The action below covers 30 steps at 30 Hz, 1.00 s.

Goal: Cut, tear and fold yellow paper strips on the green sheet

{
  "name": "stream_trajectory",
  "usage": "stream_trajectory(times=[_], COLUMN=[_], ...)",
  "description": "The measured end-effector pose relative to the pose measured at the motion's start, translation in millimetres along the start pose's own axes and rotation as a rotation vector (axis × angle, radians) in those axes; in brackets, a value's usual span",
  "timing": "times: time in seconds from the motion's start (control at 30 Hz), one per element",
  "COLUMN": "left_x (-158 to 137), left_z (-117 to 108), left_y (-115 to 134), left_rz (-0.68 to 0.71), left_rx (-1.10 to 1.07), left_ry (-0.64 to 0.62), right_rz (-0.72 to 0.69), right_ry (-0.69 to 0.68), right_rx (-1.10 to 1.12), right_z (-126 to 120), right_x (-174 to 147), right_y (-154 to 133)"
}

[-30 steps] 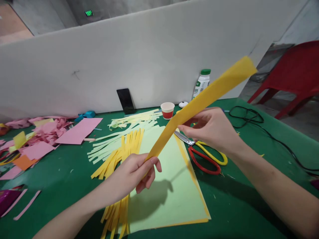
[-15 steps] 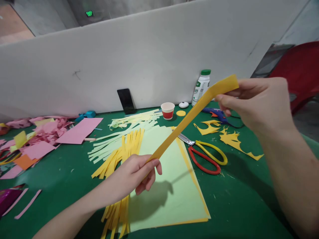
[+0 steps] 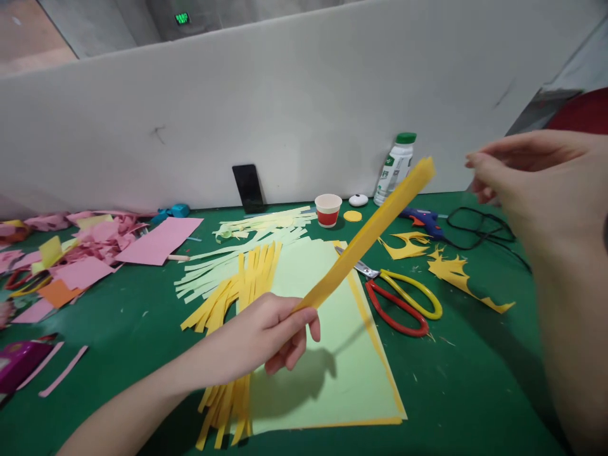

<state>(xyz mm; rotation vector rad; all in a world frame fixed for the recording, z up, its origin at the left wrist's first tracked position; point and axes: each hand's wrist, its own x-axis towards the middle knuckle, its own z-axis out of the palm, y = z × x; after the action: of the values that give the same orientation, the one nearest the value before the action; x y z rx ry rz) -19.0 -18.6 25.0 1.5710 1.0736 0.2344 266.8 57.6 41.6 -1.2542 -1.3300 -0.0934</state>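
Observation:
My left hand (image 3: 287, 332) pinches the lower end of a yellow paper strip (image 3: 368, 240), which slants up to the right with its far end free in the air. To the right of that end, my right hand (image 3: 536, 168) is raised with thumb and fingertips drawn together, nothing visible in them. Beneath the left hand lies a pale green paper sheet (image 3: 332, 380), its right and lower edges bordered by yellow paper. Yellow fringed paper strips (image 3: 259, 269) fan out along its left side. Scissors (image 3: 403, 301) with one red and one yellow handle lie right of the strip.
Pale green strips (image 3: 204, 278), a paper cup (image 3: 328, 211), a bottle (image 3: 396, 168) and a phone (image 3: 248, 188) are toward the white partition (image 3: 285, 107). A blue glue gun (image 3: 422, 221) and yellow scraps (image 3: 456, 272) lie right. Pink paper scraps (image 3: 99, 244) crowd the left.
My right hand has let go of the strip's upper end and moved right, away from it. The left hand still grips the lower end. The view has shifted slightly.

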Motion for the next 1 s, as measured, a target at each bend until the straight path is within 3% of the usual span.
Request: stream_trajectory(times=[0.1, 0.17, 0.2, 0.3, 0.33, 0.4, 0.5, 0.6, 0.73, 0.83, 0.9, 1.0], left_x=[2.8, 5.3, 6.3, 7.8, 7.9, 7.4, 5.5, 4.1, 7.6, 11.9, 13.0, 12.6], left_z=[0.9, 1.4, 1.7, 3.3, 4.0, 5.5, 6.5, 4.9, 0.1, -2.9, -3.4, -1.9], left_y=[-1.7, -3.8, -5.0, -7.9, -8.2, -7.5, -4.3, -3.6, -12.1, -18.1, -18.0, -12.6], left_rz=[0.063, 0.118, 0.143, 0.182, 0.18, 0.17, 0.184, 0.272, 0.542, 0.704, 0.617, 0.378], left_rx=[-0.135, -0.26, -0.325, -0.478, -0.508, -0.532, -0.461, -0.231, 0.148, 0.388, 0.423, 0.255], left_ry=[0.021, 0.028, 0.021, -0.017, -0.032, -0.06, -0.104, -0.01, 0.47, 0.73, 0.703, 0.438], right_rz=[-0.019, -0.104, -0.216, -0.759, -0.876, -0.984, -1.001, -0.845, -0.141, 0.148, 0.267, 0.412], right_ry=[0.02, -0.02, -0.053, -0.211, -0.245, -0.271, -0.299, -0.303, -0.476, -0.657, -0.771, -0.902], right_rx=[0.09, 0.091, 0.062, -0.186, -0.225, -0.242, -0.163, 0.005, 0.321, 0.446, 0.531, 0.633], right_z=[5.8, 12.1, 15.5, 25.8, 29.3, 36.8, 47.9, 54.2, 50.4, 45.1, 44.1, 45.9], right_x=[-4.6, -14.7, -21.5, -44.2, -51.4, -64.0, -75.4, -76.6, -68.8, -66.5, -69.1, -76.9], right_y=[-6.6, -20.2, -28.2, -49.3, -53.7, -57.6, -55.0, -50.8, -53.3, -60.1, -65.7, -73.5])
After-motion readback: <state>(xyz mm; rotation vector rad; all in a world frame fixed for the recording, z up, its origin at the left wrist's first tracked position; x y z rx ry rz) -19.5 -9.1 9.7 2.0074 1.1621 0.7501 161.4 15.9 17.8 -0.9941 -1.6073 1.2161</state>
